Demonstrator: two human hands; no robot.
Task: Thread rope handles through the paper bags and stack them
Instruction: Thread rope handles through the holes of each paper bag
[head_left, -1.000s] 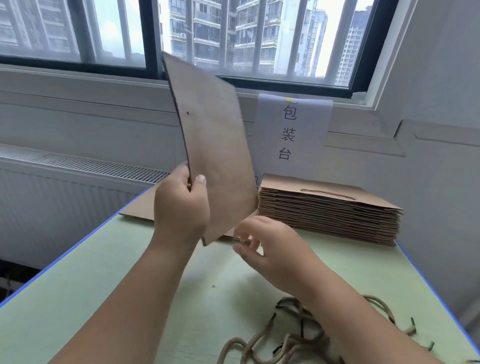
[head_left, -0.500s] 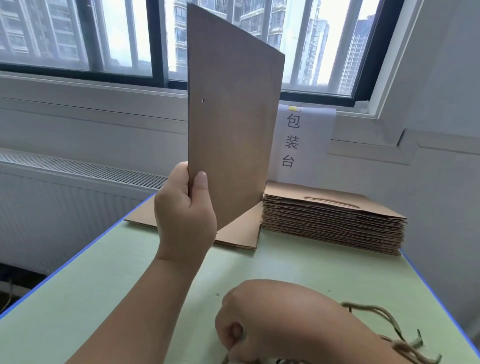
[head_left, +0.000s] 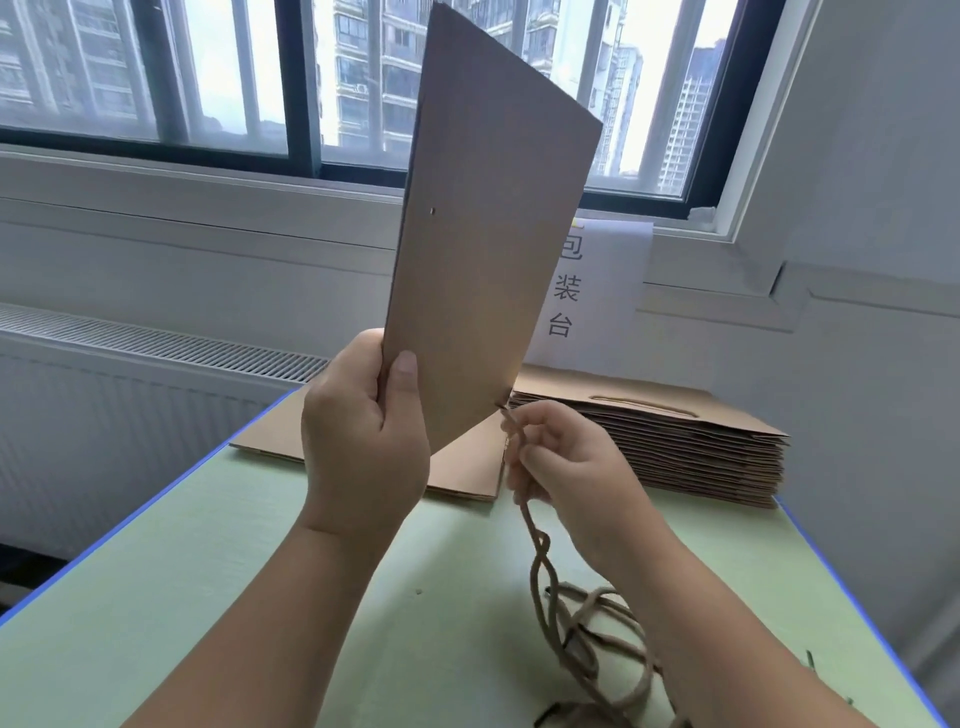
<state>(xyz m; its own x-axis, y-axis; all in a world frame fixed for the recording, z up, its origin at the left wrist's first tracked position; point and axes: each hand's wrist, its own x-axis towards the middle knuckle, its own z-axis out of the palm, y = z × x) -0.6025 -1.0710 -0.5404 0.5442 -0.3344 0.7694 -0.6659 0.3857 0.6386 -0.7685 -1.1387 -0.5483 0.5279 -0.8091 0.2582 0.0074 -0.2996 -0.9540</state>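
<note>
Two hands apart. Left hand (head_left: 363, 431) grips flat paper bag (head_left: 493, 249) at its lower edge, long axis near upright; punched hole (head_left: 432, 211) sits well above. Right hand (head_left: 561, 457) pinches rope (head_left: 541, 545) tip just beside bag's lower corner.

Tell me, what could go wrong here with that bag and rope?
1. The rope in the right hand runs down twisted into the rope pile on the table; lifting it may drag up a tangle.
2. The left hand holds the tall bag by one low edge only, so it might tilt or slip.
3. The hole sits well above the rope's end, so threading may miss.
</note>
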